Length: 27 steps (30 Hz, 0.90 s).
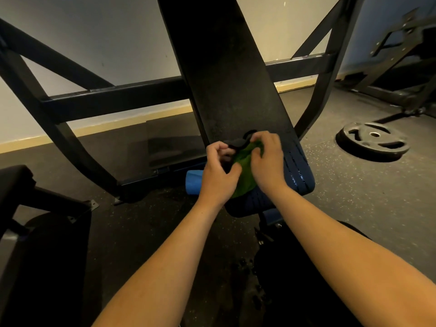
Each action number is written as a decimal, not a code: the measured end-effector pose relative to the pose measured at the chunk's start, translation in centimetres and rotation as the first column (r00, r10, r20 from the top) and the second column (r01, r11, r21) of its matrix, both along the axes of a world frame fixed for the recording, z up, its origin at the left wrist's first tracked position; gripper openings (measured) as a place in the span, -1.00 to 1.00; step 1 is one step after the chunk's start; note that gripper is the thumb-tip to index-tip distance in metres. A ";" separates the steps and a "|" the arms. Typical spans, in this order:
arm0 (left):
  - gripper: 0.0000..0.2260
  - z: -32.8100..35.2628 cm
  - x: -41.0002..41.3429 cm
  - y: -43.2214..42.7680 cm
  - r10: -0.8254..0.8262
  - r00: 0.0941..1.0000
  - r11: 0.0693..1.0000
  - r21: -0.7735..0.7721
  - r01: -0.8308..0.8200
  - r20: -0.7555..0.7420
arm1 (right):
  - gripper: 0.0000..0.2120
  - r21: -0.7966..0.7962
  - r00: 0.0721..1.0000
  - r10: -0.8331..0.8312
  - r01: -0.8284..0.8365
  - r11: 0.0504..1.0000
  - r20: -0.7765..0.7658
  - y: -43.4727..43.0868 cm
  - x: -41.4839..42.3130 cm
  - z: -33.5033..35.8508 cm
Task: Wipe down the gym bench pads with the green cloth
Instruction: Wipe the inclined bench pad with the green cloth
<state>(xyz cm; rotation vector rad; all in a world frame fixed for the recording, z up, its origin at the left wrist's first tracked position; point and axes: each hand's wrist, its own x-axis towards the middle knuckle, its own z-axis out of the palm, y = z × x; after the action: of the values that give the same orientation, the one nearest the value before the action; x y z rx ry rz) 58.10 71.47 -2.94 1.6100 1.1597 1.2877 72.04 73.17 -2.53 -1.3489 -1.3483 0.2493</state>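
Gym room, dark speckled rubber floor, pale wall with a yellow skirting strip. Both hands meet at the bench hinge line. The left hand has its fingers curled, thumb on the cloth, and seems to pinch it together with a black piece, strap or fabric, can't tell which. The right hand grips the top of the cloth with bent fingers. The cloth is green and bunched, not spread flat, hanging between the hands just over the seat pad, at the foot of the back pad. Progress judgement: looks early, or between passes. The cloth is being gathered or refolded, not pressed flat on either pad. The back pad shows dull speckling along its length and no clear wiped band; the seat pad has glossy spots near its right edge, wet or just glare, unclear. Probably most of both pads is left to do. Around: a black steel frame crosses behind the back pad, a blue roller lies on the floor under the bench's left side, a weight plate lies flat well to the right, and another bench sits at lower left. Nothing lies on the pads; the black piece at the hinge may get in the way of wiping.
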 end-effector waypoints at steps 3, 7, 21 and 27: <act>-0.58 -1.4 -0.8 1.0 0.203 0.977 0.972 -0.103 -0.210 -0.070 | -0.77 -0.011 0.986 -0.143 0.142 0.990 -0.087 1.1 0.8 -0.1; -0.45 -2.3 -0.8 0.9 0.089 0.996 0.941 -0.327 -0.085 -0.002 | -0.43 -0.293 0.974 0.006 0.062 0.954 0.225 2.2 -1.2 -2.4; -0.45 -3.0 -0.8 1.2 0.106 0.993 0.955 -0.274 -0.115 -0.047 | -0.37 0.031 0.623 0.010 -0.055 0.998 0.782 2.7 1.0 -5.5; -0.41 -2.9 -0.2 0.8 0.105 0.990 0.958 -0.256 -0.126 -0.095 | -0.48 -0.027 0.833 -0.257 0.309 0.951 0.491 3.1 4.3 -6.2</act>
<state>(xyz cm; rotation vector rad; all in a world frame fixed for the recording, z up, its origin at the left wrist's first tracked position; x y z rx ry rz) 57.91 72.30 -5.80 1.4273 1.4289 1.0959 76.37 76.29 -8.75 -1.7576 -1.5279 -0.2432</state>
